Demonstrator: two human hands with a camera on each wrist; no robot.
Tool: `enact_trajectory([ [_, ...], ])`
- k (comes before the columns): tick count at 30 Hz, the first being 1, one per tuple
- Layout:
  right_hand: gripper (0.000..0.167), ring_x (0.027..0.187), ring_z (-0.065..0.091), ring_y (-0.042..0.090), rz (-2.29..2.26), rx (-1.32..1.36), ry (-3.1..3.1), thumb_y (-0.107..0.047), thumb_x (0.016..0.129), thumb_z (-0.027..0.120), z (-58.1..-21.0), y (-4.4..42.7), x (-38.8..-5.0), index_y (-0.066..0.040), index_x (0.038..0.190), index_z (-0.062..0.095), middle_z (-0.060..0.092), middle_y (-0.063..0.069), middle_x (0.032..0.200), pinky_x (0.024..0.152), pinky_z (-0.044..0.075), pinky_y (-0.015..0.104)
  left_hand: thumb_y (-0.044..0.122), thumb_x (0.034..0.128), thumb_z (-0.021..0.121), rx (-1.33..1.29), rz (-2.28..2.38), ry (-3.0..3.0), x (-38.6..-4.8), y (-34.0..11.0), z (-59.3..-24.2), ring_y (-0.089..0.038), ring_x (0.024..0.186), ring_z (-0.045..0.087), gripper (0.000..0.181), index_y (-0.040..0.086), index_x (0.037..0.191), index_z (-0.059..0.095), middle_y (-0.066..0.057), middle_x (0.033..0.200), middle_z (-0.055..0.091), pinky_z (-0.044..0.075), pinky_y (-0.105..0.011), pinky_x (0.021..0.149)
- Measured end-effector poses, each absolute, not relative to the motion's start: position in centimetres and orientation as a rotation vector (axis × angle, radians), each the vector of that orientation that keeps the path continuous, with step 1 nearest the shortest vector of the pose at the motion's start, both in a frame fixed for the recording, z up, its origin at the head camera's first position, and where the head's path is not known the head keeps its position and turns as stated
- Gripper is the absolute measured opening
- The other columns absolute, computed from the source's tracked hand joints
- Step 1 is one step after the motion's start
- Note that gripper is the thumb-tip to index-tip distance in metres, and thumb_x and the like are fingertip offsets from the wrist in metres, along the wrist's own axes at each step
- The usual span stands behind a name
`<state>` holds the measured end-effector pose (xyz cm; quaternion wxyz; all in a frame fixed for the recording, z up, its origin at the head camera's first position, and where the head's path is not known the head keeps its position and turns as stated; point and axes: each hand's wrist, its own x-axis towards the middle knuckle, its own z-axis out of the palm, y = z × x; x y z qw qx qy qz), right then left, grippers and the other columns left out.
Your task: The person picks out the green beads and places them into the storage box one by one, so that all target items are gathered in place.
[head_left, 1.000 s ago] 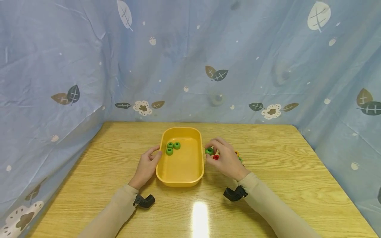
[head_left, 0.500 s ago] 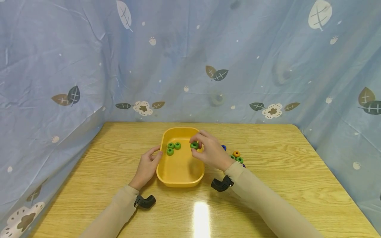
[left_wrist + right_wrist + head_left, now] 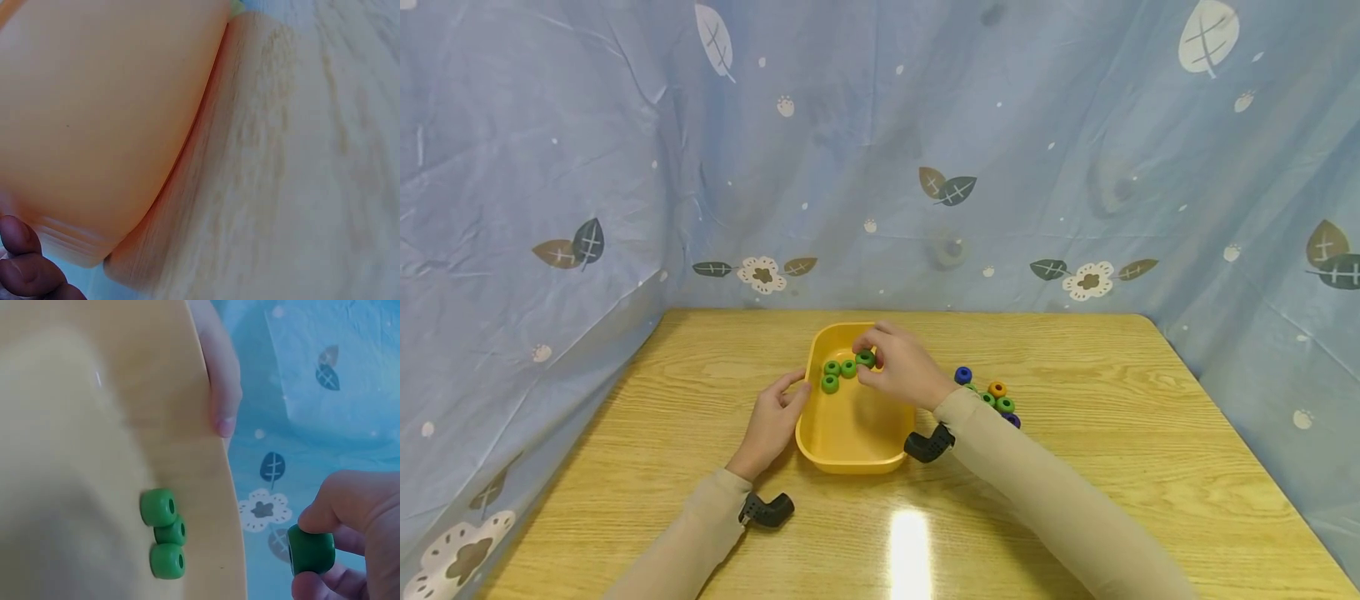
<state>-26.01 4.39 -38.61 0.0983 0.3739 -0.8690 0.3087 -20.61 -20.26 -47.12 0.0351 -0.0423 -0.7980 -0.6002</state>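
Note:
A yellow plastic tray [image 3: 853, 433] stands on the table, with three green beads [image 3: 830, 384] near its left wall. My left hand [image 3: 767, 425] rests against the tray's left side, fingers touching the outer wall and rim. In the left wrist view some of its fingertips [image 3: 22, 269] show beside that wall. Over the tray's far part, my right hand [image 3: 898, 367] pinches another green bead [image 3: 866, 359] between thumb and fingers. In the right wrist view this held bead [image 3: 311, 550] appears apart from the three beads [image 3: 159, 507] lying inside.
Right of the tray lies a loose group of beads: a blue bead [image 3: 963, 375], an orange bead [image 3: 997, 389], several green beads [image 3: 1005, 405] and a purple bead [image 3: 1011, 420]. My right forearm passes near them. A patterned blue cloth [image 3: 865, 167] hangs behind the wooden table [image 3: 1075, 433].
My right hand has carried the green bead leftward from beside the tray to over its inside, close to the other green beads. My left hand stays at the tray's side.

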Motion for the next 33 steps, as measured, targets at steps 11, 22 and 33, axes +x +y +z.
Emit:
enact_trajectory([
  [11, 0.017, 0.083, 0.061, 0.015, 0.899, 1.097, -2.659, -0.011, 0.094, 0.075, -38.9, 2.2, -27.5, -0.006, 0.110, 0.073, 0.067, 0.006, 0.106, 0.075, 0.055, 0.027, 0.031, 0.1110, 0.053, -0.122, -1.851, -2.459, -20.7, -20.3, -47.1, -0.034, 0.093, 0.077, 0.050, 0.003, 0.152, 0.050, -0.028, 0.112, 0.075, 0.059, -0.024, 0.071],
  [22, 0.021, 0.095, 0.061, 0.021, 0.775, 1.120, -2.838, -0.010, 0.090, 0.080, -40.0, 0.5, -28.7, -0.005, 0.109, 0.073, 0.067, 0.008, 0.106, 0.088, 0.054, 0.036, 0.031, 0.1110, 0.053, -0.132, -1.866, -2.456, -20.8, -20.4, -47.1, -0.030, 0.092, 0.077, 0.049, 0.003, 0.151, 0.051, -0.027, 0.110, 0.076, 0.059, -0.024, 0.071],
  [33, 0.020, 0.090, 0.059, 0.019, 0.679, 1.124, -2.944, -0.012, 0.092, 0.079, -41.3, -0.1, -29.0, -0.007, 0.111, 0.074, 0.065, 0.009, 0.108, 0.082, 0.054, 0.033, 0.032, 0.1110, 0.053, -0.171, -1.853, -2.465, -20.7, -20.5, -47.1, -0.020, 0.075, 0.075, 0.051, 0.003, 0.152, 0.050, -0.025, 0.097, 0.077, 0.056, -0.024, 0.064],
])
